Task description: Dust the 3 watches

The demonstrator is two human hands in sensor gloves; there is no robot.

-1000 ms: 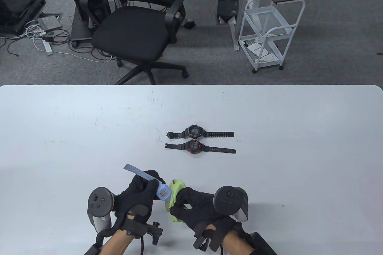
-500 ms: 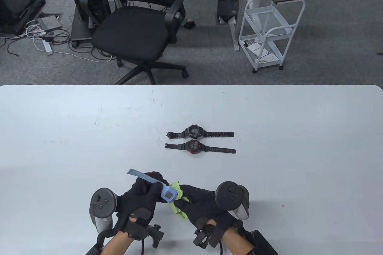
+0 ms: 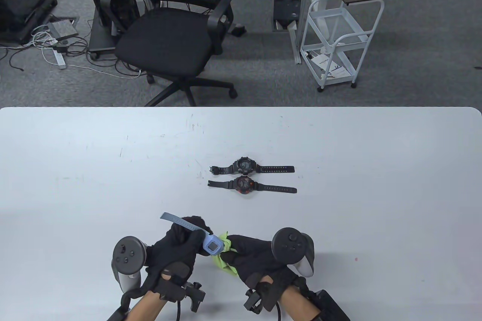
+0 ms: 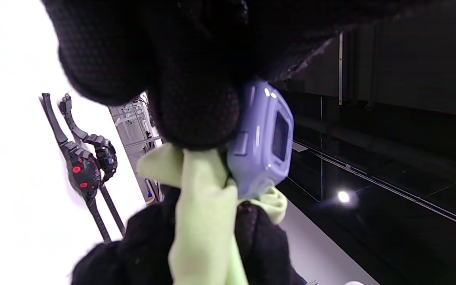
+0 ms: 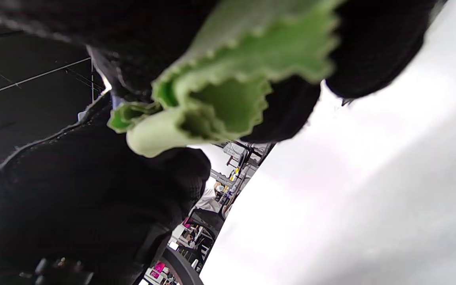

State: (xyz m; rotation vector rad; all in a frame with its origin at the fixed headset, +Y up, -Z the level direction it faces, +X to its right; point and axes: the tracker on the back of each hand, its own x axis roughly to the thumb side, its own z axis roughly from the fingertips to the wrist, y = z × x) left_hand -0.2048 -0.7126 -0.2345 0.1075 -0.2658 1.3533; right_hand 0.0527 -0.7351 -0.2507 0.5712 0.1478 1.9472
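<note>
Table view: left hand [image 3: 175,247] grips the blue digital watch [image 3: 212,246] at 6 o'clock, right hand [image 3: 256,257] pinches the green cloth [image 3: 225,260] against it; left wrist view: cloth under case, so wiping step, next likely the face.

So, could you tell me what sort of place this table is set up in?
Probably an office or lab workspace: a black mesh office chair, a white rolling cart and cables with a power strip on grey carpet.
</note>
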